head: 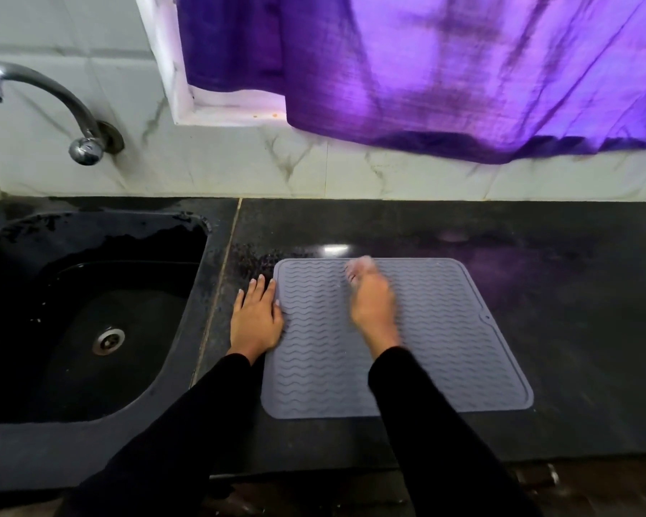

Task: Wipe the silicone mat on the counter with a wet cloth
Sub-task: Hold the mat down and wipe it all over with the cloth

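Mat: we are working on the grey silicone mat, which is lying flat on the dark counter just right of the black sink, its ridged face up.
Left hand: we are pressing our left hand down with straight fingers, half on the mat's left edge and half on the counter, pinning the mat in place.
Right hand: our right hand is passing over the far middle of the mat, blurred by motion; something pale is showing at the fingertips, perhaps the cloth, but we cannot tell whether the fingers are gripping it or are merely curled.
Surroundings: a tap is standing over the sink, and a purple curtain is hanging above the tiled wall.
Risks: we are judging that a hard stroke could be dragging or buckling the mat if the left hand lifts, since silicone grips a wet cloth; droplets beside the mat's far left corner are suggesting a slick counter, so the mat could slide toward the sink.
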`<move>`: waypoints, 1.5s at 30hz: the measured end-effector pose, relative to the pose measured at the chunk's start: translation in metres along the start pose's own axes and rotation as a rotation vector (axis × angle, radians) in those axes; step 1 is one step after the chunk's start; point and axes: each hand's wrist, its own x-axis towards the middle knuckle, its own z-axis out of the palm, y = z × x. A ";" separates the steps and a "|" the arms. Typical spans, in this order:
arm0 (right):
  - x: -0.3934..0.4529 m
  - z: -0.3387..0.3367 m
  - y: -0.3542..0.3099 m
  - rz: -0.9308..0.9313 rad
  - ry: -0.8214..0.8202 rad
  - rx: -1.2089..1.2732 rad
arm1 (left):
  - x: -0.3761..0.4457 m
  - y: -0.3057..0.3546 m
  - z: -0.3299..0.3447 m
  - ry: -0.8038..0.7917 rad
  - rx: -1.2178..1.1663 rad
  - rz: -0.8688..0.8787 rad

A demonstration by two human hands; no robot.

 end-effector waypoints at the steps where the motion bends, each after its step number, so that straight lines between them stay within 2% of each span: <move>1: -0.007 0.016 0.000 -0.042 -0.083 -0.122 | 0.000 0.000 0.001 0.000 0.002 0.004; 4: -0.015 0.041 0.003 -0.036 -0.151 -0.423 | 0.001 -0.002 0.002 0.006 0.001 -0.001; 7: -0.012 0.039 -0.002 -0.048 -0.172 -0.477 | 0.002 -0.001 0.002 0.012 -0.002 -0.009; 9: 0.000 0.032 0.002 -0.082 -0.223 -0.415 | 0.002 0.000 0.002 0.013 -0.005 -0.012; 12: 0.020 0.006 0.014 -0.064 -0.334 -0.024 | 0.002 0.000 0.002 0.004 -0.004 -0.010; 14: 0.028 -0.015 0.017 0.153 -0.400 0.493 | 0.002 -0.001 0.001 0.001 -0.010 -0.010; 15: 0.029 -0.023 0.015 0.294 -0.378 0.741 | 0.002 -0.001 0.001 0.001 -0.016 -0.009; 16: 0.029 -0.025 0.013 0.386 -0.313 0.881 | 0.002 -0.002 0.000 0.001 -0.024 -0.008; 17: 0.025 -0.023 0.008 0.407 -0.252 0.879 | 0.002 -0.001 -0.001 0.002 -0.031 -0.002; 18: 0.018 -0.020 0.002 0.370 -0.206 0.746 | 0.002 -0.001 -0.001 0.001 -0.037 0.001; 20: -0.003 -0.001 -0.005 0.183 -0.113 0.341 | 0.002 -0.002 -0.003 -0.011 -0.046 -0.001; 21: -0.020 0.008 -0.009 0.083 -0.121 0.184 | 0.002 -0.002 -0.004 -0.014 -0.054 0.001; 25: -0.063 0.038 -0.018 -0.132 -0.148 -0.293 | -0.001 -0.004 -0.007 0.007 -0.128 0.005; 28: -0.056 0.042 -0.021 -0.177 -0.162 -0.482 | -0.003 -0.002 -0.007 0.012 -0.130 0.006; 31: -0.051 0.042 -0.026 -0.217 -0.222 -0.571 | -0.002 -0.001 -0.011 -0.015 -0.138 -0.002; 33: -0.042 0.030 -0.025 -0.256 -0.274 -0.524 | -0.003 -0.002 -0.014 -0.063 -0.134 0.006; 34: -0.034 0.021 -0.022 -0.240 -0.319 -0.383 | -0.004 -0.002 -0.015 -0.087 -0.129 0.013; 36: -0.018 -0.001 -0.017 -0.109 -0.442 0.083 | -0.005 -0.004 -0.018 -0.131 -0.130 0.023; 37: -0.013 -0.012 -0.014 0.006 -0.437 0.382 | -0.006 -0.006 -0.018 -0.152 -0.128 0.031; 38: -0.011 -0.020 -0.012 0.118 -0.353 0.556 | -0.006 -0.007 -0.018 -0.169 -0.126 0.042; 39: -0.008 -0.023 -0.008 0.148 -0.271 0.591 | -0.006 -0.009 -0.019 -0.177 -0.123 0.055; 41: -0.007 -0.018 -0.005 0.042 -0.201 0.317 | -0.007 -0.011 -0.018 -0.159 -0.123 0.066; 43: -0.018 -0.005 -0.005 -0.101 -0.242 -0.069 | -0.009 -0.012 -0.014 -0.115 -0.120 0.070; 45: -0.033 0.008 -0.010 -0.132 -0.268 -0.290 | -0.010 -0.011 -0.011 -0.081 -0.107 0.076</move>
